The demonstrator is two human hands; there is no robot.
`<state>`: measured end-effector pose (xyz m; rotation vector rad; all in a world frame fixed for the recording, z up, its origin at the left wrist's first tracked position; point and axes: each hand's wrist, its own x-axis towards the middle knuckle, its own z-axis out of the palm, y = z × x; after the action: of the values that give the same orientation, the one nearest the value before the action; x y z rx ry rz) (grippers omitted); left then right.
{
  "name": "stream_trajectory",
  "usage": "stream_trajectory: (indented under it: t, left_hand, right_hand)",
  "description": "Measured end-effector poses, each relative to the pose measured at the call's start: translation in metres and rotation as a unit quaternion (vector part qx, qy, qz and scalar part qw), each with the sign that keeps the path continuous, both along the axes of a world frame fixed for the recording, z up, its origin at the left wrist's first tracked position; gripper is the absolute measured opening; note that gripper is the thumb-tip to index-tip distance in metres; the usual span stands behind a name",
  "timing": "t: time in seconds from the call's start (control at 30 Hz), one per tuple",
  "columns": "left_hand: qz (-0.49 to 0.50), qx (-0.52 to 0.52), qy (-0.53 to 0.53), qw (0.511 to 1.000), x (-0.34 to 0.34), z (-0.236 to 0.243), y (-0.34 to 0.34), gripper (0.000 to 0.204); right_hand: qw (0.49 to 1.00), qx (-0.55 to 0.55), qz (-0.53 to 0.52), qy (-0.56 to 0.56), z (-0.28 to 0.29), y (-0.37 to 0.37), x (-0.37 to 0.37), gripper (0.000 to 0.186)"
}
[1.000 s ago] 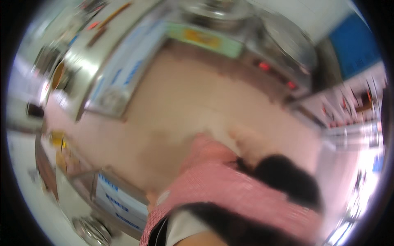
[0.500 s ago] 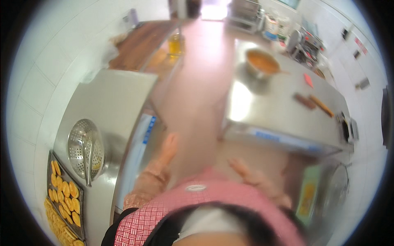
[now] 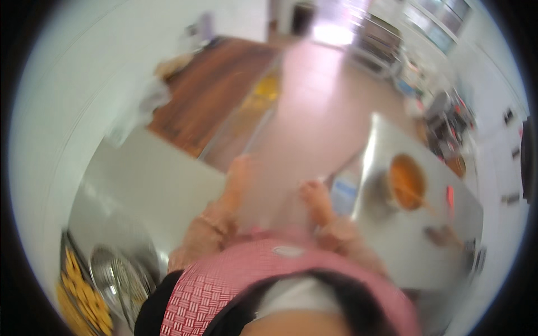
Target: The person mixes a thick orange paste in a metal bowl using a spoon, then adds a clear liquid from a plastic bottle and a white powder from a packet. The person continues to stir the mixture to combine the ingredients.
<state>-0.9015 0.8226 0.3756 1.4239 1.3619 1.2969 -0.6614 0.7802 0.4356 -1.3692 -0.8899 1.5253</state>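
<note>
Both of my hands are in mid-air over the gap between two steel tables, smeared by motion. My left hand (image 3: 237, 175) is nearest the left steel table (image 3: 151, 173) and the wooden-topped table (image 3: 218, 89); its fingers are too blurred to read. Beside the right steel table (image 3: 364, 235) is my right hand (image 3: 316, 197), its fingers looking partly bent but blurred. No object shows in either hand. On the right table stands a steel pot (image 3: 386, 189) of orange-brown contents, with a handle sticking out.
At lower left lie a steel perforated colander (image 3: 103, 267) and a dark tray (image 3: 66, 252) of yellow-orange pieces. A yellow container (image 3: 267, 88) sits beside the wooden top. Machines (image 3: 448, 120) stand along the right wall. Reddish floor (image 3: 319, 89) runs toward a bright doorway (image 3: 339, 25).
My view has swung and moved forward between the tables. The pot now appears nearer and lower, the colander further back toward the lower left. My right hand is raised a little higher in view.
</note>
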Motion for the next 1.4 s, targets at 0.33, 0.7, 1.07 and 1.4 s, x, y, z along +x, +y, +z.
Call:
stream_trajectory:
  t: [0.33,0.7,1.07,1.4]
  left_hand:
    - [-0.099,-0.244,-0.219,0.940,0.107,-0.024,0.209,0.027]
    - [-0.184,-0.378,0.000,0.908,0.206,-0.091,0.422,0.018]
    - [-0.340,-0.406,-0.011,0.848,0.313,-0.074,0.649,0.017]
    - [-0.358,-0.184,0.164,0.901,0.312,-0.207,1.007,0.027]
  right_hand:
    - [0.929,0.030,-0.310,0.202,-0.057,0.043,0.177,0.037]
    - [0.636,0.092,-0.725,0.249,-0.005,0.116,0.236,0.019]
    - [0.752,-0.192,-0.612,-0.155,-0.051,0.194,0.262,0.024]
    - [0.653,-0.042,-0.756,0.029,-0.029,0.621,0.371,0.014]
